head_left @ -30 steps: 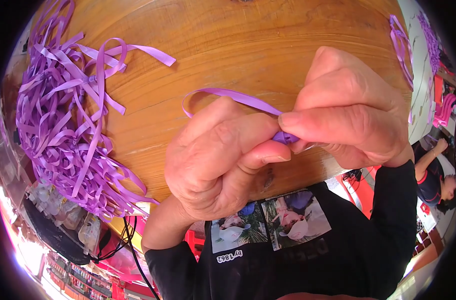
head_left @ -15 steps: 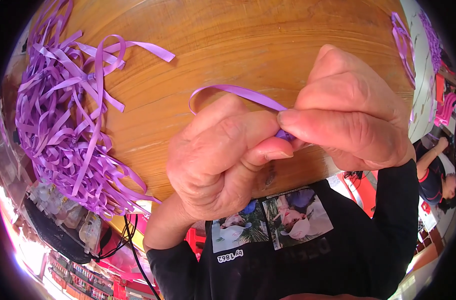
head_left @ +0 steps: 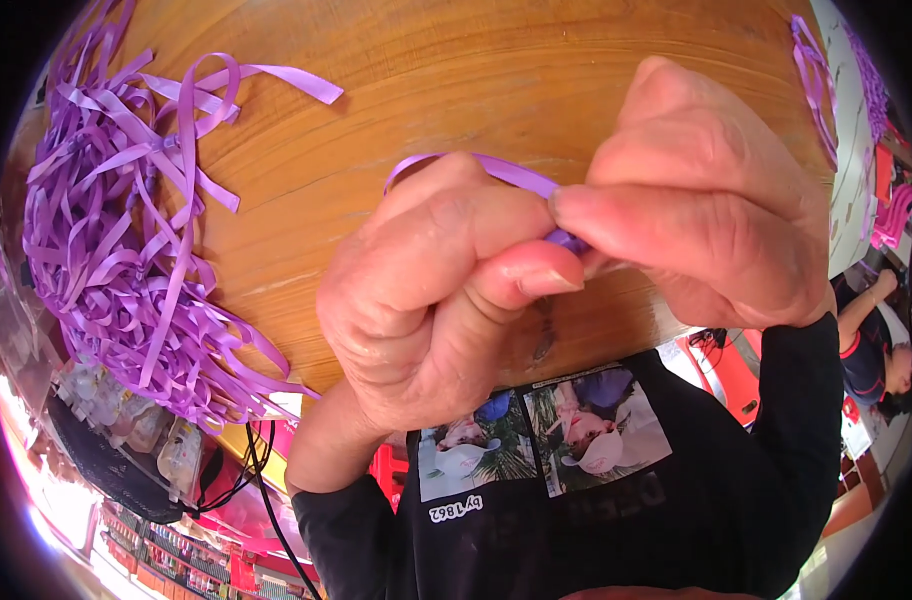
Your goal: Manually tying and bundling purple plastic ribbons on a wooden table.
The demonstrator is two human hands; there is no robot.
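A length of purple ribbon [head_left: 516, 173] arcs over my left hand and runs in between my fingertips. Thumb and forefinger of my left hand [head_left: 426, 270] pinch its bunched part, of which a small darker purple bit shows between the hands. My right hand [head_left: 716, 210] is closed too, its thumb and fingers pinching the ribbon right beside the left fingertips. Whether the bunched part is a knot I cannot tell, since the fingers cover most of it. Both hands hover just above the wooden table [head_left: 406, 90].
A large heap of purple ribbons [head_left: 116, 230] lies along the table's left side, some ends trailing inward. More ribbon loops [head_left: 814, 80] lie at the far right edge. Clear plastic bags [head_left: 126, 410] and black cables [head_left: 261, 460] are at lower left. Another person [head_left: 876, 350] is at far right.
Both hands have shifted slightly up in the picture, still pinching the ribbon. The ribbon's visible loop has become lower and shorter behind my left hand. The view has moved a little.
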